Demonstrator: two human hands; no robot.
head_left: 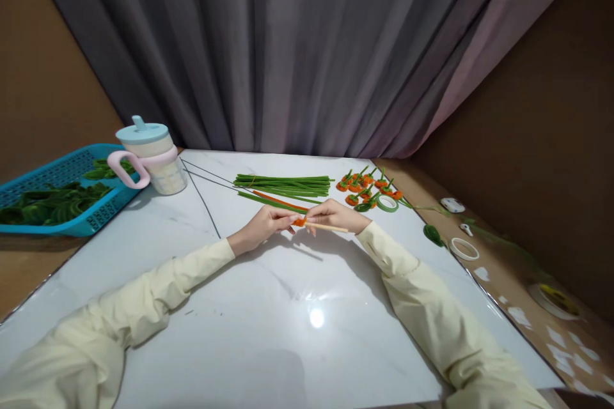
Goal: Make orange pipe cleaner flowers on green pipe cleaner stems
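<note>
Above the white tabletop, my left hand (263,228) pinches a small piece of orange pipe cleaner (300,222) between its fingertips. Close beside it, the fingers of my right hand (338,215) are closed on a pale wooden stick (330,228), whose free end points right. The orange piece meets the stick's left end; whether it is wound around it I cannot tell. Just beyond my hands lie a straight orange pipe cleaner (275,200) and loose green ones. Behind them is a bundle of green pipe cleaners (283,185). Several orange shapes with green stems (354,188) stand at the back right.
A blue basket (79,225) with green coiled pieces is at the left, next to a lidded cup (165,169) with a pink handle. Green tape (387,203) lies near the orange shapes. White tape (464,249), an earbud case (452,205) and paper scraps lie along the right side.
</note>
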